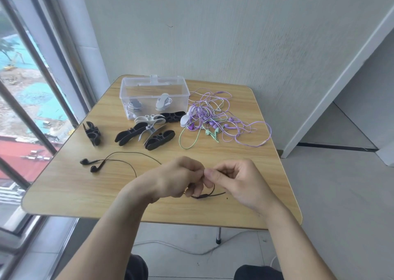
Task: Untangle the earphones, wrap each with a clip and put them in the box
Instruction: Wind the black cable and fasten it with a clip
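Head view: pale walls and a tall window on the left frame a small wooden counter (245,152) pushed into the corner. Both hands meet over its near edge. The left hand (181,178) and right hand (234,184) each have fingers curled, pinching the black earphone (119,162) cord between them; each grip is closed on that cord. The buds lie on the counter to the left, and the plug end loops out just below the hands.

Behind, the clear box (154,95) already holds two wrapped sets. Loose clips (145,133), black and grey, lie in front of it, and the purple tangle (217,117) with green and white cords sits just to the right.

Risks, as I judge them: winding with the buds loose on the counter could drag them off the left edge or snag the cord on a clip. Pulling hard at the pinch point could kink the thin cord near the plug. The tangle lies close to the back right corner, so a careless tug there could tighten the knots.

No brand, label or writing is readable anywhere.
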`<control>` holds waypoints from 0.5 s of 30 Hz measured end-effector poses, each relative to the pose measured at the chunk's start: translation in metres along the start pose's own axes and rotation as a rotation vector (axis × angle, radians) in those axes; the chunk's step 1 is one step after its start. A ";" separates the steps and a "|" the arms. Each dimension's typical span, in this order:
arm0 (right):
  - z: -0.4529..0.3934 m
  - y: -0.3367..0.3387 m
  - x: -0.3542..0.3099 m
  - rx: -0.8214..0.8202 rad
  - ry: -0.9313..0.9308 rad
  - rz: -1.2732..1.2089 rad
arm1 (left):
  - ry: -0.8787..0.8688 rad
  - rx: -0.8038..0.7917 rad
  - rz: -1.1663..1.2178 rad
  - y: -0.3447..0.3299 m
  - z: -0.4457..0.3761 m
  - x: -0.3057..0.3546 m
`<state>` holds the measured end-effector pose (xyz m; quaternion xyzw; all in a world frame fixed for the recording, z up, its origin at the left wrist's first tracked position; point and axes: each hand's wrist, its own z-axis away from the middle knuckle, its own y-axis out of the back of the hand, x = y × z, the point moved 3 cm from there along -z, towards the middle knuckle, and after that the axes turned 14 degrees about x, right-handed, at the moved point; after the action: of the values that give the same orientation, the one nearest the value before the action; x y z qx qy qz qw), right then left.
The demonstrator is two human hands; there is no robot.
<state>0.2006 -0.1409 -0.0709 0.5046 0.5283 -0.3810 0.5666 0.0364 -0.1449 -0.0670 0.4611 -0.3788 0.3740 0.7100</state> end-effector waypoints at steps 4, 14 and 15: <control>-0.001 0.006 0.002 0.125 -0.009 -0.055 | 0.060 -0.106 0.150 0.002 0.001 0.004; -0.007 -0.003 0.014 0.156 -0.037 0.075 | 0.087 0.152 1.010 0.017 0.000 0.013; -0.005 -0.007 0.015 0.134 -0.026 0.096 | 0.062 0.206 1.077 0.022 -0.001 0.014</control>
<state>0.1948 -0.1359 -0.0869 0.5612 0.4694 -0.3944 0.5561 0.0233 -0.1353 -0.0468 0.2579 -0.5014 0.7331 0.3804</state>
